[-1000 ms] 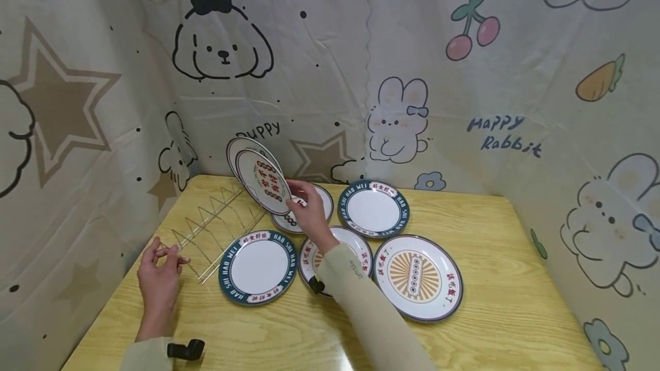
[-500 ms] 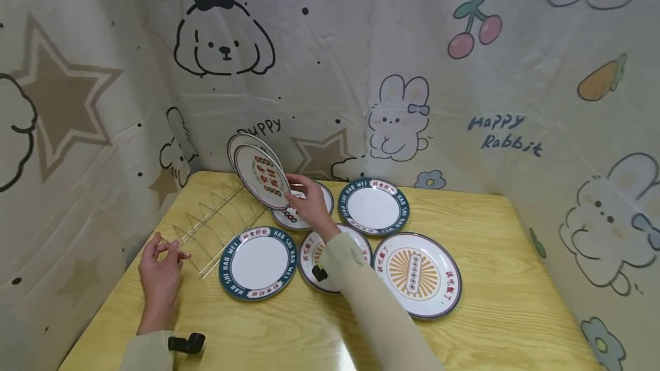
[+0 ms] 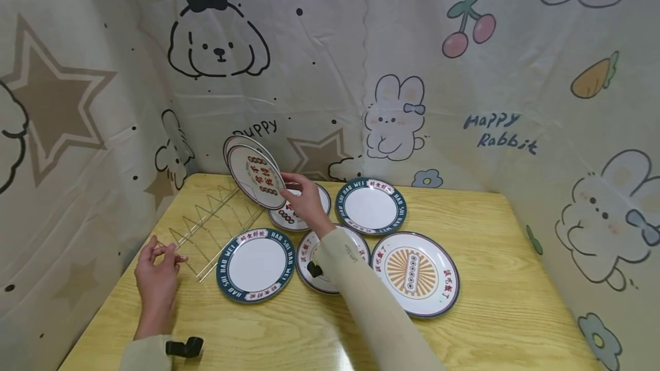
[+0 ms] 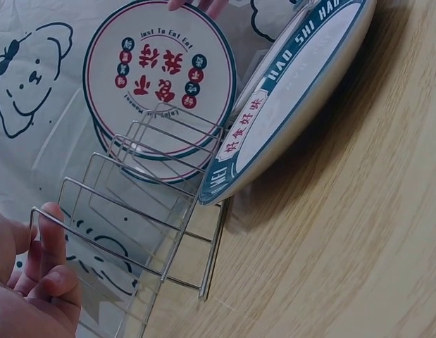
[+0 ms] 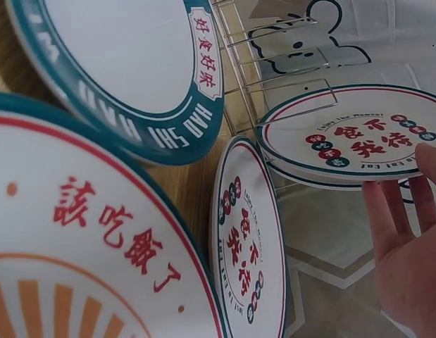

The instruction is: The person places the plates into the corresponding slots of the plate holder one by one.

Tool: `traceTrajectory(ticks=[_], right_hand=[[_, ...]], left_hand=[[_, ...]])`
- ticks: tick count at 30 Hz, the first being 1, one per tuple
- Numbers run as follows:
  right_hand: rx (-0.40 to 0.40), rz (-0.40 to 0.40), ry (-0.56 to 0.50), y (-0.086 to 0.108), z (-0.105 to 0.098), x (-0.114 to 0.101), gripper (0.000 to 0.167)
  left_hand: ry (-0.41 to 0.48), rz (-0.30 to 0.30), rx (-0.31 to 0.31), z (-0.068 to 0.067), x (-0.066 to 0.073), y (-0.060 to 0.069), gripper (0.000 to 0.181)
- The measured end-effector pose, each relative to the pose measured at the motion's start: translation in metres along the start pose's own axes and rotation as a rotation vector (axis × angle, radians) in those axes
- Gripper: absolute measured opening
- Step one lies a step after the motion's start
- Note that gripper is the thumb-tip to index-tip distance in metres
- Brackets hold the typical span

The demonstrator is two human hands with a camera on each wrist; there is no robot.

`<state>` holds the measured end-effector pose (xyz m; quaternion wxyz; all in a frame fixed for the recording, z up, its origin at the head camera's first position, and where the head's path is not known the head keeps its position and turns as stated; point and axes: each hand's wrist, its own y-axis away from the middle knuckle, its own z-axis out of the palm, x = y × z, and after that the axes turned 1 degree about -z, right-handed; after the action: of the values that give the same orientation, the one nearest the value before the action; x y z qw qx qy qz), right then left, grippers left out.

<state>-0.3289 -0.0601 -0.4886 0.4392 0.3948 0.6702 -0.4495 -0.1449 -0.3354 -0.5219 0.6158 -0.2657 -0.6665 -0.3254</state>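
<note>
Thumb and fingers of my left hand (image 3: 157, 279) pinch the near end of a wire plate rack (image 4: 133, 208) at the table's left side. My right hand (image 3: 306, 205) grips the right edge of a white plate (image 3: 252, 173) with red lettering, thumb on its face. This plate stands tilted at the far end of the rack, its lower part among the wires. Close behind it another plate (image 4: 144, 170) leans, mostly hidden. A similar lettered plate (image 5: 249, 246) lies on the table beside the right hand. Next to the rack's near end is a blue-rimmed plate (image 3: 255, 265).
Another blue-rimmed plate (image 3: 371, 206) lies at the back. Two plates with orange sunray prints lie nearer: a larger one (image 3: 438, 296) and one (image 3: 309, 259) partly under the right sleeve. A patterned curtain (image 3: 319, 73) surrounds the wooden table (image 3: 495, 279).
The gripped plate has tipped slightly back and left, nearer the plate behind it, and the right hand has moved with it. The left hand keeps its hold on the rack.
</note>
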Motion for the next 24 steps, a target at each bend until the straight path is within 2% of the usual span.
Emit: traceTrajectory(ticks=[6, 15, 20, 24], right_hand=[[0.014, -0.004, -0.01, -0.004, 0.006, 0.0, 0.035], [0.089, 0.024, 0.003, -0.011, 0.019, 0.004, 0.028], [0.086, 0.054, -0.02, -0.014, 0.022, 0.004, 0.028], [0.081, 0.073, 0.01, -0.016, 0.025, 0.004, 0.029]], left_hand=[[-0.019, 0.004, 0.003, -0.003, -0.003, -0.001, 0.065], [0.028, 0.016, -0.001, -0.001, -0.004, -0.003, 0.065], [0.019, 0.018, 0.002, 0.0, -0.003, -0.003, 0.065], [0.02, 0.016, 0.001, 0.0, -0.002, -0.003, 0.065]])
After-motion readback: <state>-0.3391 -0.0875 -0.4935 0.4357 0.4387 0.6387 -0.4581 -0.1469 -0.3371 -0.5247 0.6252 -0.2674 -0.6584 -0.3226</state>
